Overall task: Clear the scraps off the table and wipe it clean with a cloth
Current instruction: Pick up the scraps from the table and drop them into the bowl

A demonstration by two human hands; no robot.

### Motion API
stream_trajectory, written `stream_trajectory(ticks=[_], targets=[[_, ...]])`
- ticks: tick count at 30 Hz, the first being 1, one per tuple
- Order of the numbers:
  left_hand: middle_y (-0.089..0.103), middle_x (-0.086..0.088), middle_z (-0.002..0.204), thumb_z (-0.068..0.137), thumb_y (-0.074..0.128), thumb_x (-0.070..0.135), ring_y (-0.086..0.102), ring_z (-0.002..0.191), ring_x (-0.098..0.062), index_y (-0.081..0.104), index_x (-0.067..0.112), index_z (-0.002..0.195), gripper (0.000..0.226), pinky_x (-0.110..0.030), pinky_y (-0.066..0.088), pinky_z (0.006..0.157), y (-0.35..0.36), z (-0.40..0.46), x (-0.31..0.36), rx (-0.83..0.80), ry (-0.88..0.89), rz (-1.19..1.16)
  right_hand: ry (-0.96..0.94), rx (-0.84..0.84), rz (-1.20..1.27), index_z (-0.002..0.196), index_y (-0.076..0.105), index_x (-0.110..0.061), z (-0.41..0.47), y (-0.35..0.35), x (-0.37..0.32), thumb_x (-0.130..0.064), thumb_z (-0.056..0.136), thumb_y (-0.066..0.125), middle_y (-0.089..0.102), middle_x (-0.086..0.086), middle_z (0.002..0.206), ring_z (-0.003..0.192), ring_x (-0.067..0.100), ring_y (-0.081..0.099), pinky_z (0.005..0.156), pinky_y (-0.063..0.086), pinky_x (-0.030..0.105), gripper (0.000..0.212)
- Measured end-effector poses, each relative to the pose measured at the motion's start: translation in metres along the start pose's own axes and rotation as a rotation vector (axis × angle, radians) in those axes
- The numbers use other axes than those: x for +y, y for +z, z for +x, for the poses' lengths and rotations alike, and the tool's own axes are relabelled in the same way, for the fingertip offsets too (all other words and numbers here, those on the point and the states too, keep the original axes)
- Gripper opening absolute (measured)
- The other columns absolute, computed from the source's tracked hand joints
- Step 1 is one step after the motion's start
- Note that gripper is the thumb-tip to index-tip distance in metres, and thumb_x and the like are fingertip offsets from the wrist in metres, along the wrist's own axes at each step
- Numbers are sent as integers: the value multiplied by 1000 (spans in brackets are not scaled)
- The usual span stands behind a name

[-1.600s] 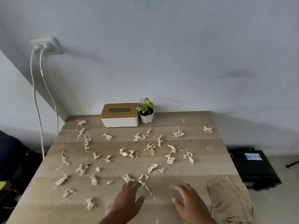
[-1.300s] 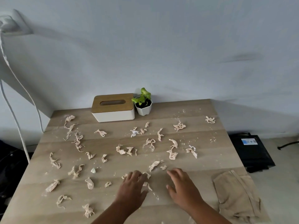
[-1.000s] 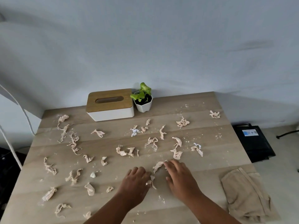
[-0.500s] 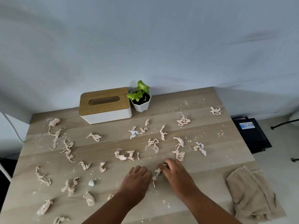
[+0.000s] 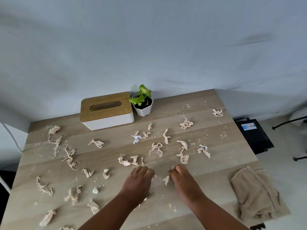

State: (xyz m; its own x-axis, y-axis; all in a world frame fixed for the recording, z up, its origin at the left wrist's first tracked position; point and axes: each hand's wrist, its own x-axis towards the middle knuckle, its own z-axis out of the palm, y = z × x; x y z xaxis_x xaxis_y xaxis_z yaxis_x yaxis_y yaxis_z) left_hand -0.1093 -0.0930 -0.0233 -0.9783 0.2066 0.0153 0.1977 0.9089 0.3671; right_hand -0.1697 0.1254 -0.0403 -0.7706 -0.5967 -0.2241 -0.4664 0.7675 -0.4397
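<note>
Wooden counter (image 5: 207,103) against a pale wall (image 5: 149,39), littered with scraps (image 5: 186,124); right hand (image 5: 184,183) grip pinches one scrap (image 5: 166,179), left hand (image 5: 137,183) grip curled, contents hidden.

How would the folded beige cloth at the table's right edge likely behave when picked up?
The folded beige cloth would probably flop and unfold, since its layers lie loose and creased. It looks light. It slightly overhangs the wooden table, so a push might slide it off.
</note>
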Motion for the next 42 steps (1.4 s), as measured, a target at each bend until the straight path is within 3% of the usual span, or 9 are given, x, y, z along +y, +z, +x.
stream_trajectory(ticks=[3,7,13,17,21,27,32,38,42], targets=[[65,0,86,80,75,5,63,75,-22,71,16,96,21,-34,57,73,-4,0,-1,-13,1,-27,99,4,55,124,63,-19,-3,-4,-2,-7,94,50,50,1,122,118,17,49,93,45,24,35],[65,-3,96,94,45,14,62,86,-24,69,15,102,25,-39,55,84,-3,0,-1,-50,-17,-24,136,32,82,123,63,-16,-6,-9,-2,-4,94,48,52,0,124,117,19,50,92,42,23,34],[61,-5,93,95,51,14,58,86,-26,64,11,97,14,-41,51,85,-4,6,2,-65,-52,-100,176,29,76,126,56,-18,-12,-15,4,5,90,41,55,-4,119,115,18,47,82,33,17,45],[59,-10,94,96,48,10,56,86,-30,61,5,98,14,-45,49,84,-4,13,5,-96,-46,-140,225,11,56,115,55,-17,-16,-22,10,8,81,42,51,-1,116,109,20,51,85,43,28,44],[62,-11,95,91,53,4,59,88,-30,63,4,101,14,-40,51,82,-3,20,10,-58,-40,-209,312,-9,127,117,60,-19,-22,-28,16,11,80,42,46,1,109,95,19,55,78,42,26,50],[55,-5,88,92,49,12,52,84,-25,56,11,92,7,-36,44,81,2,28,18,-100,-11,-219,442,66,313,89,61,-13,-34,-31,22,6,91,43,52,7,98,77,16,59,62,45,15,26],[50,-3,74,87,47,21,46,72,-23,46,15,79,10,-37,39,68,2,33,27,-109,-14,-228,517,192,433,67,55,-17,-44,-36,20,0,93,48,59,7,85,66,1,59,55,40,9,32],[41,2,70,88,48,20,39,69,-21,37,18,76,16,-34,30,65,7,39,33,-116,-62,-237,499,216,348,66,39,-18,-49,-38,25,-4,94,52,46,-1,71,76,18,45,69,29,24,33],[42,2,73,88,46,21,41,72,-22,39,18,79,12,-35,30,66,11,43,35,-161,-106,-262,487,211,349,78,52,-9,-51,-38,28,-2,95,49,55,7,82,83,21,51,78,39,33,19]])
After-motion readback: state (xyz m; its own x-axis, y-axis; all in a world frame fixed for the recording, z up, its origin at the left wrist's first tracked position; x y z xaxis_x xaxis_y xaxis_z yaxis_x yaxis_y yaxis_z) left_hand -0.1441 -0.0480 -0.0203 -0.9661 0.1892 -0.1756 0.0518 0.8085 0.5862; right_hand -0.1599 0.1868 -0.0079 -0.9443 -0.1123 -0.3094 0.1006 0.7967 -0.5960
